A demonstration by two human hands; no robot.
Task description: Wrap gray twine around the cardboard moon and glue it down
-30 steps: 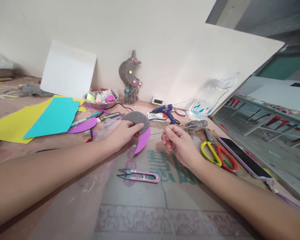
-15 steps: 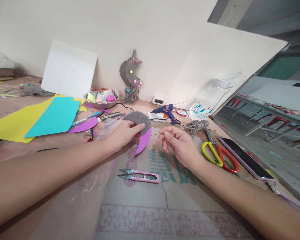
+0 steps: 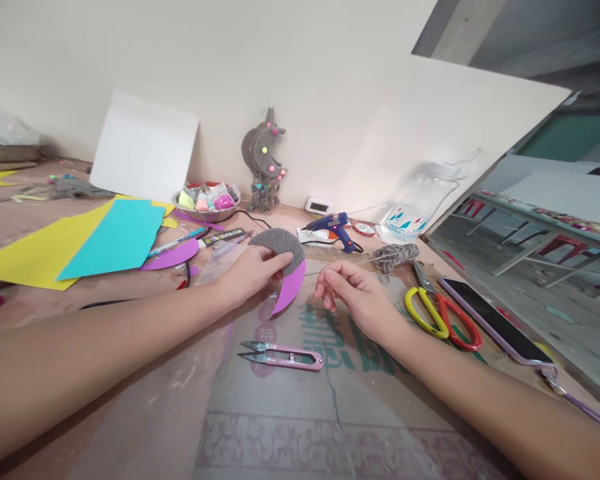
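Note:
A purple crescent (image 3: 291,288), its upper part wrapped in grey yarn, is pinched by my left hand (image 3: 260,268), thumb on the front. From the crescent's edge a strand of grey yarn (image 3: 311,273) runs to my right hand (image 3: 349,293), whose fingers are curled closed around it. Behind the right hand lies a loose bundle of grey yarn (image 3: 396,256). Pink thread snips (image 3: 293,358) rest on the clear plastic sheet (image 3: 260,427) below both hands. A blue glue gun (image 3: 333,225) stands beyond them.
Scissors with yellow and red handles (image 3: 443,319) and a phone (image 3: 495,320) lie at right. Yellow (image 3: 25,253) and turquoise sheets (image 3: 115,239) are at left. Against the wall stand a decorated grey moon (image 3: 255,150), a bowl of clay (image 3: 207,207), a small clock (image 3: 319,205) and a clear jug (image 3: 420,200).
The whole view has shifted slightly, with things appearing a little lower. Both hands keep their grip; the right hand's fingers have curled slightly more, and the yarn still spans between them.

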